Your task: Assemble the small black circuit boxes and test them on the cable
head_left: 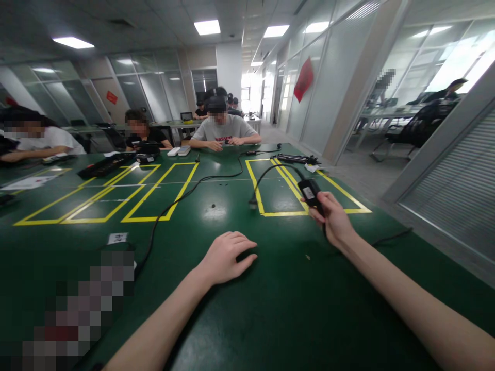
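Note:
In the head view, my right hand (334,219) is closed around a small black adapter (308,190) with a white label, held above the green table (270,309). From its top a black cable (273,166) arches left and down to a connector (252,202), whose kind is too blurred to make out. Another black cord (392,237) lies on the table beyond my right forearm; whether it joins the adapter is hidden. My left hand (230,257) rests on the tabletop, fingers loosely bent and thumb apart, with nothing in it.
Yellow tape rectangles (263,213) mark the table. A long black cord (197,183) crosses it from a blurred-out strip (88,304) at lower left. A folded black tripod-like object (296,158) lies at far right. People (224,126) sit across the table and at left.

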`<state>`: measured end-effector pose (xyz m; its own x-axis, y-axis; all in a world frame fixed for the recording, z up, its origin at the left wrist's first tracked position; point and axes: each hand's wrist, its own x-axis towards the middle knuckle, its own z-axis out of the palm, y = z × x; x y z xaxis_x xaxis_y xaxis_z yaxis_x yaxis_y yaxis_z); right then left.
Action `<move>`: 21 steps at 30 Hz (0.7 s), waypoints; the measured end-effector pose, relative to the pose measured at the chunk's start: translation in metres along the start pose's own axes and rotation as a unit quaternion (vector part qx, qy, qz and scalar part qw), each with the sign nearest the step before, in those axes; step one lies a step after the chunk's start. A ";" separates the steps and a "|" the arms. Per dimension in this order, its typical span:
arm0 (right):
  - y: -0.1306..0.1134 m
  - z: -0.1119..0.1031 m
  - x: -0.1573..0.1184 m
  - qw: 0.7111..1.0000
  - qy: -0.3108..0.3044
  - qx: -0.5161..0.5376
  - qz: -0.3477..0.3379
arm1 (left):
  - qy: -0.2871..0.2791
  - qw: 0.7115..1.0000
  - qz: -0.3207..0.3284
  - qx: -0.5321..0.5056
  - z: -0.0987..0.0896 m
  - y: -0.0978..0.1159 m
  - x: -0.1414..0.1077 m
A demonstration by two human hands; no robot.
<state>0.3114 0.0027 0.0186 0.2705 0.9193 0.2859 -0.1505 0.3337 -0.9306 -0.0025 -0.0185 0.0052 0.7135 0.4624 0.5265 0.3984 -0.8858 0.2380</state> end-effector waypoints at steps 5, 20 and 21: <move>0.009 -0.045 0.020 0.977 0.123 -0.148 -0.087 | -0.026 0.999 -0.026 -0.014 0.005 0.003 0.001; 0.034 -0.093 0.031 0.754 0.149 -0.640 0.011 | -0.035 0.997 -0.061 -0.032 0.002 0.002 -0.001; 0.034 -0.095 0.032 0.750 0.153 -0.644 0.013 | -0.036 0.997 -0.061 -0.033 0.002 0.002 -0.001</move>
<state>0.4055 0.0237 -0.0257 0.5191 0.7650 0.3813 0.8293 -0.3429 -0.4411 -0.0010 -0.0204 0.0038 0.7023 0.5671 0.4303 0.4480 -0.8219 0.3519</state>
